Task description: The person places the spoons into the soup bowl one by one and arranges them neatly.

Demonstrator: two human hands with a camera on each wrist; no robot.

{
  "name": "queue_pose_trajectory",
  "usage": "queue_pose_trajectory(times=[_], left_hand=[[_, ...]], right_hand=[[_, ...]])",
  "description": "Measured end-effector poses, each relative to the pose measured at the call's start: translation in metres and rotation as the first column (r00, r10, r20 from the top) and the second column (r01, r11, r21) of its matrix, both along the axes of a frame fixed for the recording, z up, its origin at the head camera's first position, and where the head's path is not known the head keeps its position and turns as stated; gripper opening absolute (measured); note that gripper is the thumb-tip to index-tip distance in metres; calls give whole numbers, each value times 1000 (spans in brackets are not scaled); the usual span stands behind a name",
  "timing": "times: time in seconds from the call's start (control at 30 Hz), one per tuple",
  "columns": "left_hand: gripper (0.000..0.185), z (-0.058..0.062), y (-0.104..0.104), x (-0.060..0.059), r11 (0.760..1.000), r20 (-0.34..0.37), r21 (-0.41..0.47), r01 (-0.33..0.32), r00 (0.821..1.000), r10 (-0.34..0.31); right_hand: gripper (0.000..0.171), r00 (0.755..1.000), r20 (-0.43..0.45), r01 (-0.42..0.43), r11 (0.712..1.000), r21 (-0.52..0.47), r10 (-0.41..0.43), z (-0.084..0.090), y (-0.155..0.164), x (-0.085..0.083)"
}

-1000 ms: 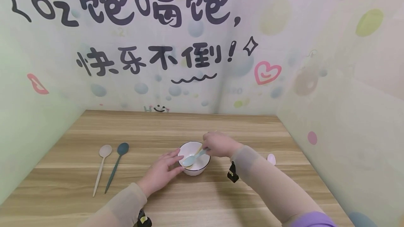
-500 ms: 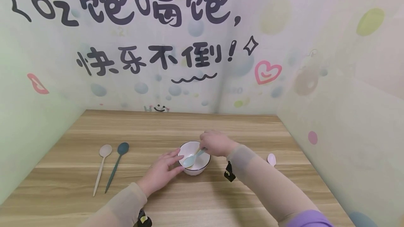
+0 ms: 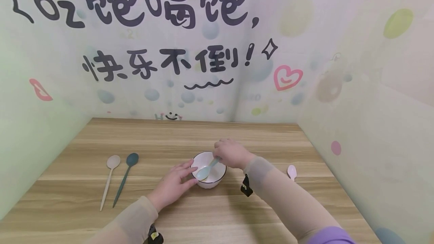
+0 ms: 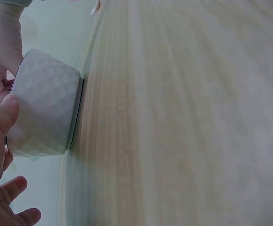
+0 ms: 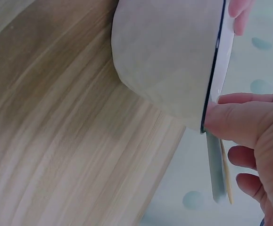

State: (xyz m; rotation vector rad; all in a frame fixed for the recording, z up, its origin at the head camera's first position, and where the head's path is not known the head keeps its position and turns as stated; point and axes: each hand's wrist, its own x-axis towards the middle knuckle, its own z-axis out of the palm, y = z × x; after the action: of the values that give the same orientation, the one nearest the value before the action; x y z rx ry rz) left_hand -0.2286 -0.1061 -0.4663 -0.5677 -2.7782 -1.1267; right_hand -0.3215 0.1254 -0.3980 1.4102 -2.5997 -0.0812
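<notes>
We see the white bowl [image 3: 208, 174] mid-worktop [image 3: 169, 138], our left hand [image 3: 173, 187] resting relaxed against its side, our right hand [image 3: 230, 153] pinching a pale blue spoon [image 3: 206, 170] inside. Beige spoon [image 3: 109, 181] and dark teal spoon [image 3: 124, 179] lie far left; our right forearm half-hides a pink spoon [image 3: 291, 171].

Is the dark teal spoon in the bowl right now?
No, the dark teal spoon lies on the table beside a beige spoon, well left of the bowl, which holds a light blue spoon.
</notes>
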Motion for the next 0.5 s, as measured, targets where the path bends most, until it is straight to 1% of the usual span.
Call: queue_pose_trajectory(times=[0.2, 0.33, 0.43, 0.5], left_hand=[[45, 0, 0, 0, 1000, 3, -1, 1, 1000, -1], [44, -1, 0, -1, 1000, -13, -10, 0, 1000, 0], [44, -1, 0, -1, 1000, -21, -12, 1, 1000, -1], [43, -2, 0, -1, 1000, -26, -9, 2, 1000, -2]], right_hand=[[12, 998, 59, 42, 997, -66, -38, 1, 6, 0], [13, 996, 79, 45, 991, -128, -35, 0, 13, 0], [14, 992, 123, 63, 982, -177, -42, -2, 19, 2], [13, 985, 167, 84, 972, -221, -47, -2, 24, 4]])
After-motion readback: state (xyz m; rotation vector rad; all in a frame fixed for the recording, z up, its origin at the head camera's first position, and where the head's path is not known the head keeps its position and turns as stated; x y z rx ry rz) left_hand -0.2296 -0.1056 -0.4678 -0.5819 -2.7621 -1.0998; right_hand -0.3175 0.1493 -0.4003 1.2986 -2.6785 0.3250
